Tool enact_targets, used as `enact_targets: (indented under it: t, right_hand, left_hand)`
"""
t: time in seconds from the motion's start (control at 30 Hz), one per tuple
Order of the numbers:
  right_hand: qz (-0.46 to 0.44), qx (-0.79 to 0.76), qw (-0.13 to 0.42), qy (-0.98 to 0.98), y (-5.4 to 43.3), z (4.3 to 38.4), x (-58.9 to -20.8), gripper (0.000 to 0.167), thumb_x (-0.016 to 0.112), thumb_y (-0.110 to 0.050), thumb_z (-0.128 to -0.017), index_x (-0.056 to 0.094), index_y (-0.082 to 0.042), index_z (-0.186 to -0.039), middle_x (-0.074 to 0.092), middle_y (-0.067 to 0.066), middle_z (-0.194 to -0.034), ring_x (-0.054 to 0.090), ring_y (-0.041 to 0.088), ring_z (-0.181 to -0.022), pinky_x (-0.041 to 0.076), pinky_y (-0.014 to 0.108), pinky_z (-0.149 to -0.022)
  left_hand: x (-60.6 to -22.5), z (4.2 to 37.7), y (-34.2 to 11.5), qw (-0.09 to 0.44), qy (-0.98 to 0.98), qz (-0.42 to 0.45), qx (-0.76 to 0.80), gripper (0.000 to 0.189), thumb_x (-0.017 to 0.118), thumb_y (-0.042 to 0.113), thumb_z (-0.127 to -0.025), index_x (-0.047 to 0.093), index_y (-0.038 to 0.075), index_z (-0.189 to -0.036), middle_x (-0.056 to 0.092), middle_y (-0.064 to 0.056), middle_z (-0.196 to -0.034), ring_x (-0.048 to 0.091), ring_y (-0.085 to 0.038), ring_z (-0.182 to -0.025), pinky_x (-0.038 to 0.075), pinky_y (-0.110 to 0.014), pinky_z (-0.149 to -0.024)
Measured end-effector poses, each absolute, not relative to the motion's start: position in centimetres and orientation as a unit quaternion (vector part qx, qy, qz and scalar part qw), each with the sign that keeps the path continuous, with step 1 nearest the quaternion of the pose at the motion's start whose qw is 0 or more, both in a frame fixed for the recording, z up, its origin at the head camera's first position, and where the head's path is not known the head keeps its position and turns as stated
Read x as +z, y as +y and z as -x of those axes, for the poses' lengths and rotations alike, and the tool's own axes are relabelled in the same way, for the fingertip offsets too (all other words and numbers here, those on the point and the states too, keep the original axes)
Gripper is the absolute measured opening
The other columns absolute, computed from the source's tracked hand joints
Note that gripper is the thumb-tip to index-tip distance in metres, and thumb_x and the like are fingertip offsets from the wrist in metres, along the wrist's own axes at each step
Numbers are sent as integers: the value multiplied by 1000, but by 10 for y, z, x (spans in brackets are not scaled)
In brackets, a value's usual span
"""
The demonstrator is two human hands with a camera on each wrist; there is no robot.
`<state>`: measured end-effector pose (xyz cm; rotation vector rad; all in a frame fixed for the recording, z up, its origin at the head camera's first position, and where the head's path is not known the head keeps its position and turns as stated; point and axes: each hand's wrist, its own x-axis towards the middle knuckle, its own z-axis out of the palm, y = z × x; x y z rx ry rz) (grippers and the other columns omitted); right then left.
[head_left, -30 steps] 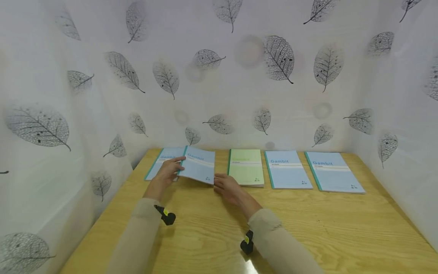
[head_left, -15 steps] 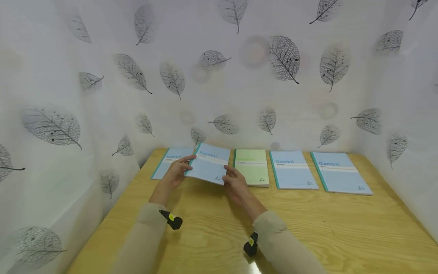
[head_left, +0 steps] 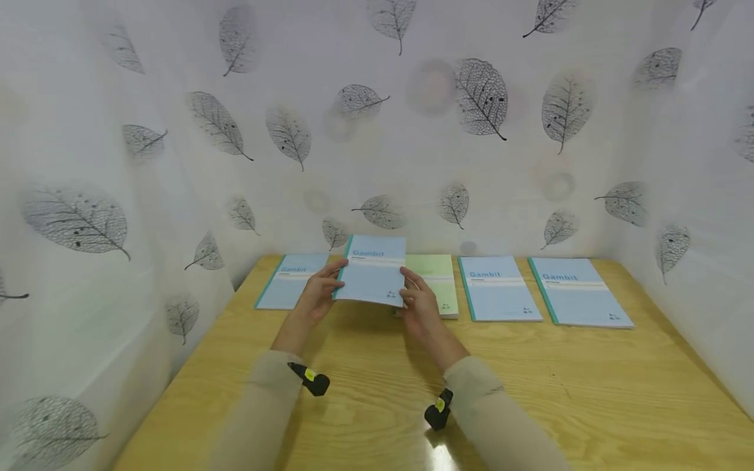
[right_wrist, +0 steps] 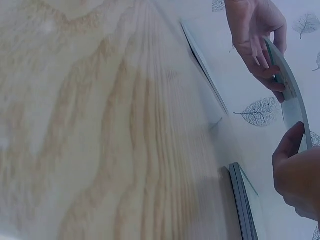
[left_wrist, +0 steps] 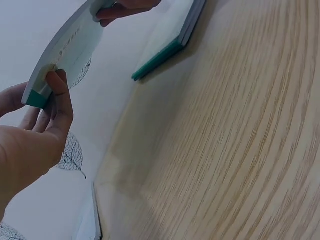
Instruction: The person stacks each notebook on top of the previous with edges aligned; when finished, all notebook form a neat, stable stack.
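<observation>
A light blue notebook [head_left: 372,275] with a teal spine and "Gambit" on its cover is held up off the table, cover toward the head camera. My left hand [head_left: 315,294] grips its spine edge, fingers on both faces. The opposite edge is pinched by my right hand [head_left: 421,305]. In both wrist views the raised notebook [left_wrist: 70,50] bows slightly between the two hands, well above the wood. Behind it and partly hidden lies a green notebook [head_left: 438,288]; at its left a blue notebook [head_left: 288,281] lies flat.
Two more blue notebooks, a middle one [head_left: 499,289] and a far right one [head_left: 580,292], lie flat along the back of the wooden table [head_left: 365,405]. A leaf-print curtain [head_left: 377,150] surrounds the back and sides. Black wrist cameras sit at both cuffs.
Both hands have raised the blue notebook and carried it rightward, away from the left notebook and across part of the green one. The right fingers have moved up its edge.
</observation>
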<state>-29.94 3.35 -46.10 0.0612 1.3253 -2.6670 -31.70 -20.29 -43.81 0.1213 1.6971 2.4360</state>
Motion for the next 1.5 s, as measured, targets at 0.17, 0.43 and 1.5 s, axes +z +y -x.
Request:
enact_targets:
  t: [0.17, 0.43, 1.5]
  right_hand:
    - [-42, -895, 65, 440, 44, 300, -458, 62, 38, 11, -95, 46, -4, -154, 27, 11, -170, 51, 20, -123, 51, 24, -85]
    - [-109, -899, 16, 423, 65, 305, -456, 61, 37, 8, -93, 55, -7, -149, 37, 3, -166, 48, 20, -129, 44, 27, -91]
    - [-243, -838, -69, 485, 113, 307, -462, 58, 36, 3, -89, 63, -3, -141, 39, 6, -165, 33, 25, -151, 27, 36, -122]
  left_hand:
    - [-439, 319, -185, 84, 568, -16, 819, 64, 40, -15, -98, 31, -1, -160, 31, -21, -165, 62, -10, -109, 56, -18, -85]
    - [-445, 327, -152, 90, 562, 2, 822, 62, 47, -16, -97, 40, 1, -157, 42, -21, -160, 61, -13, -110, 57, -19, -83]
    - [-469, 334, -82, 145, 607, 74, 778, 56, 57, -11, -94, 55, 3, -148, 43, -21, -160, 51, -32, -140, 46, -42, -116]
